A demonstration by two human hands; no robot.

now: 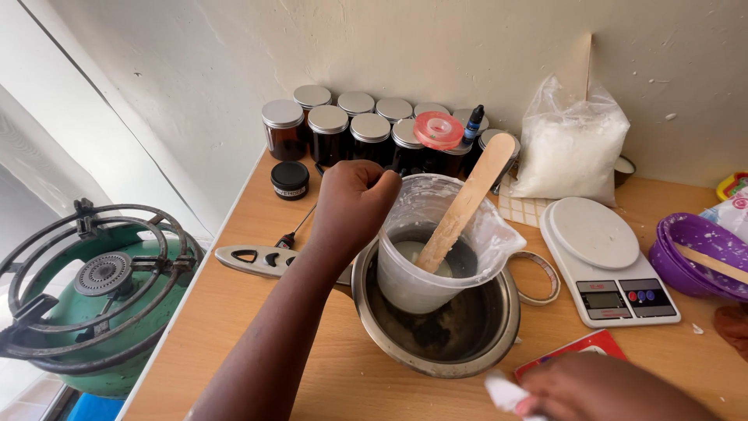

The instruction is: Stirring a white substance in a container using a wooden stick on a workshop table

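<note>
My left hand (351, 204) is closed around the handle side of a cloudy plastic jug (417, 281). The jug stands tilted inside a steel pot (467, 355) on the wooden table. A flat wooden stick (467, 199) leans in the jug, its lower end in pale liquid at the bottom. At the lower edge of the view, my right hand (604, 390) pinches a small white wad of tissue (502, 392), just in front of the pot.
A green gas burner (93, 288) stands left of the table. Dark jars with metal lids (351, 129) line the wall, beside a bag of white flakes (569, 148). A white kitchen scale (600, 257), a purple bowl (701, 253), a tape roll (545, 277) and a small black jar (290, 179) lie around.
</note>
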